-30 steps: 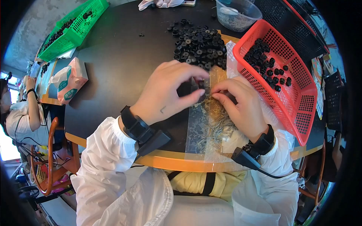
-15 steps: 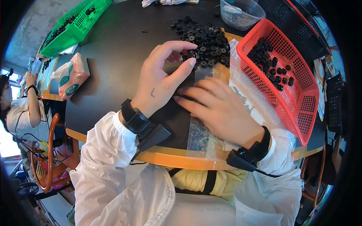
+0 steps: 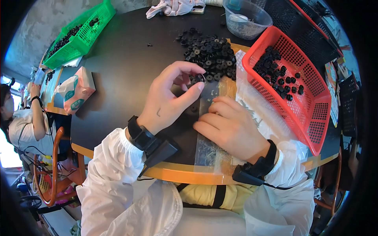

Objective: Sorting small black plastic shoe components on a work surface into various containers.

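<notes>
My left hand [image 3: 167, 92] is closed, thumb and fingers pinching a small round black plastic part [image 3: 200, 78]. Just beyond it lies a heap of black disc-shaped parts [image 3: 212, 53], several with a hole in the middle. My right hand [image 3: 232, 128] is curled, fingers bent inward, low over clear plastic sheeting [image 3: 202, 151] near the table's front edge. Whatever its fingertips may hold is hidden. Small thin metal pins [image 3: 252, 114] lie beside this hand on the sheet. One loose black part [image 3: 193, 108] rests on the table between my hands.
A red basket [image 3: 289, 114] with black round parts stands at the right. Behind it are black crates [image 3: 299, 27], and a clear tub [image 3: 248, 29] of pins. Leftward are a tissue pack [image 3: 78, 90] and a green basket [image 3: 78, 41]; a person [image 3: 31, 122] sits at far left.
My right hand has shifted slightly right, its fingers curling in more. My left hand still pinches the black part. The whole view has tilted up a little, so the far table shows more.
</notes>
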### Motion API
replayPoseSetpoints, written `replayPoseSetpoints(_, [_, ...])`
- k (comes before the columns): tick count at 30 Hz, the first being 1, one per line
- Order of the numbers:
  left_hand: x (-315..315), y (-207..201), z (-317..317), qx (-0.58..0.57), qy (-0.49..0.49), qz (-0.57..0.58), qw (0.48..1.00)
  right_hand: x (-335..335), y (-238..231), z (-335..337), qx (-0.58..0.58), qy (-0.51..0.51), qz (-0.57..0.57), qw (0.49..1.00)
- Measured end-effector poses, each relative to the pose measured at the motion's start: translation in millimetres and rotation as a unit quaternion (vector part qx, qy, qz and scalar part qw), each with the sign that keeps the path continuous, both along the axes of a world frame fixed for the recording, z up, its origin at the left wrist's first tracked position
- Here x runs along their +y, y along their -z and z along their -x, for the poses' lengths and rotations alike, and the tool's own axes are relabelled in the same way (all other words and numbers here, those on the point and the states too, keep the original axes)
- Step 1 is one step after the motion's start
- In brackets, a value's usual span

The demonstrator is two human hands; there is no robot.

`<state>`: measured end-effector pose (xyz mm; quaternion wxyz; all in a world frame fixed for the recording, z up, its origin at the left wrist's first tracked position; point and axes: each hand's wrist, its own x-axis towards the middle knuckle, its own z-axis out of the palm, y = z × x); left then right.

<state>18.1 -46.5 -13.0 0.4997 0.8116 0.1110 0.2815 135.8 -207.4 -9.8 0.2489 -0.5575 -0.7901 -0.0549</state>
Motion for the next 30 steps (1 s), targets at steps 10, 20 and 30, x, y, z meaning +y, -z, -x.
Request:
replayPoseSetpoints(10, [18, -1, 0, 0.052, 0.073, -0.349, 0.933, -6, 0, -1, -0.031, 0.093, -0.029, 0.995])
replayPoseSetpoints(20, [32, -13, 13, 0.075, 0.161, -0.338, 0.924, -9, 0, -9, -0.005, 0.124, -0.004, 0.992])
replayPoseSetpoints(30, [13, 2, 9, 0.015, 0.132, -0.228, 0.964, -6, -2, -11, 0.227, 0.122, 0.009, 0.966])
